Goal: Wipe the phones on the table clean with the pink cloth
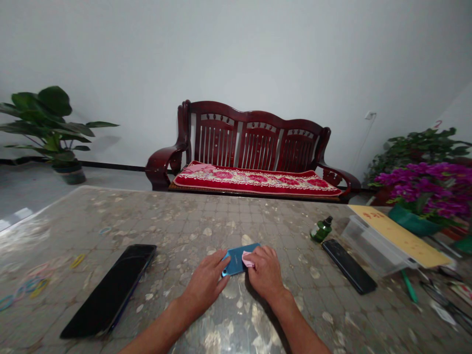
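Note:
A small blue phone lies back-up on the patterned table, right in front of me. My left hand rests on its near left corner, fingers pressed down on it. My right hand is closed on a small pink cloth and presses it onto the phone's right part. Most of the cloth is hidden under my fingers.
A large black phone lies at the left, a second black phone at the right beside a small green bottle. A clear plastic box under a yellow envelope, purple flowers and coloured rubber bands line the table's sides.

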Tool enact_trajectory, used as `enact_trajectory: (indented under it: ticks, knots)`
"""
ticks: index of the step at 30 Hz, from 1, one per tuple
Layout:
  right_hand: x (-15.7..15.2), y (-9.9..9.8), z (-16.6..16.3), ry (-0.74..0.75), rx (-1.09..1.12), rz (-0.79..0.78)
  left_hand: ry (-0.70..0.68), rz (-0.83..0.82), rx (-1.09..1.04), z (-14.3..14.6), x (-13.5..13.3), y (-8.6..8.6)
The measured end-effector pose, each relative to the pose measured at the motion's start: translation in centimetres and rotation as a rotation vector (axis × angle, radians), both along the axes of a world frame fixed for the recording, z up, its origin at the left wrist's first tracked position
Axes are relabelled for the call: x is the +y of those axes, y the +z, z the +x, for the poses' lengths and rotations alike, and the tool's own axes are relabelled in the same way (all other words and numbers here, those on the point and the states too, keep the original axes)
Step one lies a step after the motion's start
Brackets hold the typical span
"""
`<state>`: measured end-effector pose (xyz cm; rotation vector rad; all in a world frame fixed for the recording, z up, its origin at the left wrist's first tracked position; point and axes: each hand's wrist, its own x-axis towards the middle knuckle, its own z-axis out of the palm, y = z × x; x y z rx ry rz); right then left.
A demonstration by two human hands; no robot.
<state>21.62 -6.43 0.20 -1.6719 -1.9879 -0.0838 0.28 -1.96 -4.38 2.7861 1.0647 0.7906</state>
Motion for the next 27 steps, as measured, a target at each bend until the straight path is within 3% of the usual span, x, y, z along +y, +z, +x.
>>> enact_trajectory:
  ticks: [4,11,18,24,27]
  knots:
    - [0.2,-0.2,0.5,-0.048,-0.003,0.011,-0.005,0.003,0.018,0.1,0.0,0.0]
    - [-0.1,0.0,-0.4,0.060,0.017,-0.014,0.008,0.006,0.017,0.1,0.0,0.0]
    - [0.3,0.2,1.1,-0.117,-0.024,-0.022,-0.001,0.000,-0.003,0.0,0.1,-0.3]
    - [-0.3,0.2,0.2,0.025,-0.010,-0.031,0.007,-0.017,0.007,0.0,0.0,-0.1]
    - [-0.2,0.0,0.2,0.010,0.004,-0.030,0.006,-0.003,0.007,0.0,0.0,-0.2]
